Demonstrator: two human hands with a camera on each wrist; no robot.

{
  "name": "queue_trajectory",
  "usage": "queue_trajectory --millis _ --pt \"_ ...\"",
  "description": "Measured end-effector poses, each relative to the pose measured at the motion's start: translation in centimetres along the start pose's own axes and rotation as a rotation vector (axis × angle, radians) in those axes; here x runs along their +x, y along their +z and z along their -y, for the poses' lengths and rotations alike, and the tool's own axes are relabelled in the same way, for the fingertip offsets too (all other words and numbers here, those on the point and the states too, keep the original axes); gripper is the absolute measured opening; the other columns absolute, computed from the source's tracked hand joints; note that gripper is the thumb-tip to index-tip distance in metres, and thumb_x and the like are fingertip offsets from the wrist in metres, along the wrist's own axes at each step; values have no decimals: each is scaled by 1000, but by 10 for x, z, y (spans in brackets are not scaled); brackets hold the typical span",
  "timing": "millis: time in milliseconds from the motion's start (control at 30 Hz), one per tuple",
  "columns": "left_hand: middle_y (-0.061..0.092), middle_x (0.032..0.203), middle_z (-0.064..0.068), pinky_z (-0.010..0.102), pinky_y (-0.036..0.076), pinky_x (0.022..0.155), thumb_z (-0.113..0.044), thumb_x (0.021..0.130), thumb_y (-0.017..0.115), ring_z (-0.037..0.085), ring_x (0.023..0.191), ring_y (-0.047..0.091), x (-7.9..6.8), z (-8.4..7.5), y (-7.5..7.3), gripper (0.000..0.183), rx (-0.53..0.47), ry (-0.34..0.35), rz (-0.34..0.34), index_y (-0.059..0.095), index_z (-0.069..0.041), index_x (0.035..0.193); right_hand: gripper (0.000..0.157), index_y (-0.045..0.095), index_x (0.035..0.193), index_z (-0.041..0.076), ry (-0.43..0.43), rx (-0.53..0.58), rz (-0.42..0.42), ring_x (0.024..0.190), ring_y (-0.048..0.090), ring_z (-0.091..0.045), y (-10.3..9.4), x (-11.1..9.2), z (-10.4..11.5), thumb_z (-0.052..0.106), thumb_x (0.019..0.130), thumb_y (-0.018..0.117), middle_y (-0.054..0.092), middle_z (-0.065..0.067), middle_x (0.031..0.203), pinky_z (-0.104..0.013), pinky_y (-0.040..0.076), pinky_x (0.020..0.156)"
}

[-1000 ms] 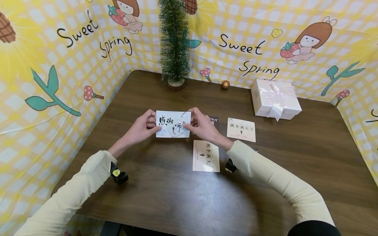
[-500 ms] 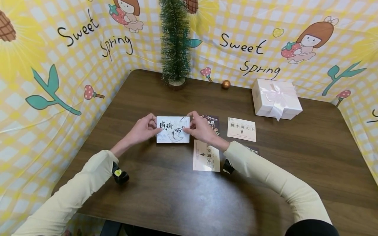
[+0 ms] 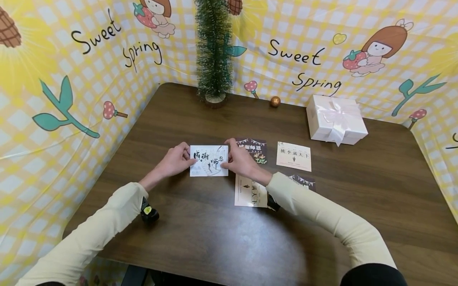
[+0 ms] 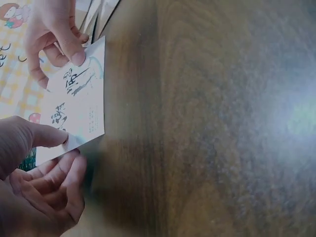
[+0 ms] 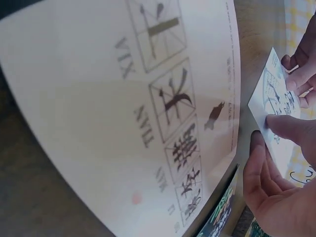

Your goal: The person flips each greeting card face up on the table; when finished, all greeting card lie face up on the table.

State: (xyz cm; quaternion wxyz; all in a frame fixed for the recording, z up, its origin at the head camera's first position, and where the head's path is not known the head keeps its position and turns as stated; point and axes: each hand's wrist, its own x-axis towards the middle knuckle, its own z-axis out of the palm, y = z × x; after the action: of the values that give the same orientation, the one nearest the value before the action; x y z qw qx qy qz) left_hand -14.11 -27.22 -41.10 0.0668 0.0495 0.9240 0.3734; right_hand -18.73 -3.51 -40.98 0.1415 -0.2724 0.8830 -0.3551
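A white greeting card [image 3: 209,169] with black brush lettering and a grey drawing is held level between both hands over the left-middle of the table. My left hand [image 3: 176,159] pinches its left edge, thumb on the printed face and fingers curled beneath, as the left wrist view shows on the card [image 4: 91,116]. At the opposite edge my right hand [image 3: 241,161] pinches it the same way, with the thumb [image 5: 286,127] on top. Just right of it lies a dark purple card [image 3: 259,147] with bunting, partly behind the right hand. Below, a cream card [image 3: 245,196] sits under the right wrist.
Another cream card [image 3: 294,157] lies to the right. A second dark card [image 3: 304,182] is mostly covered by the right sleeve. At the back stand a small artificial pine tree [image 3: 214,59], a copper ball [image 3: 274,101] and a white gift box [image 3: 336,121] with a ribbon bow.
Both hands have lowered the white card toward the table's near side, and it looks flatter. More of the dark purple card now shows beside the right hand.
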Motion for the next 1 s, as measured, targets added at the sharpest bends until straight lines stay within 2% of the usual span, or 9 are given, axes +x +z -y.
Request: queue_trajectory --millis 133,433,767,867,1000 --pt "63 82 12 31 44 68 -12 89 67 20 71 57 2 1 1 24 47 -21 11 51 4 98 68 35 136 -1 26 -23 15 69 66 -18 1 1 1 9 83 77 69 -10 83 -26 52 61" --pt "57 70 7 29 40 58 -18 89 67 18 61 51 5 0 0 27 170 -46 62 54 5 98 66 37 134 -1 57 -105 62 66 64 -19 -1 1 5 14 83 77 69 -10 85 -26 51 60" --pt "56 84 13 31 40 58 -21 90 68 22 67 50 9 -5 4 35 256 -66 115 53 6 106 62 41 133 0 66 -197 84 61 61 -17 0 -2 2 18 85 76 65 -7 79 -26 48 57" --pt "56 84 13 32 40 58 -21 90 68 22 68 50 8 -4 4 35 261 -63 111 52 5 107 58 43 131 0 47 -197 87 61 61 -17 1 -2 2 17 86 75 64 -7 79 -26 48 56" --pt "55 86 14 35 42 57 -22 92 64 24 68 52 9 -3 3 31 263 -25 58 51 3 105 51 46 129 0 0 -227 80 58 57 -16 0 -1 0 21 90 71 62 -6 77 -25 45 53"
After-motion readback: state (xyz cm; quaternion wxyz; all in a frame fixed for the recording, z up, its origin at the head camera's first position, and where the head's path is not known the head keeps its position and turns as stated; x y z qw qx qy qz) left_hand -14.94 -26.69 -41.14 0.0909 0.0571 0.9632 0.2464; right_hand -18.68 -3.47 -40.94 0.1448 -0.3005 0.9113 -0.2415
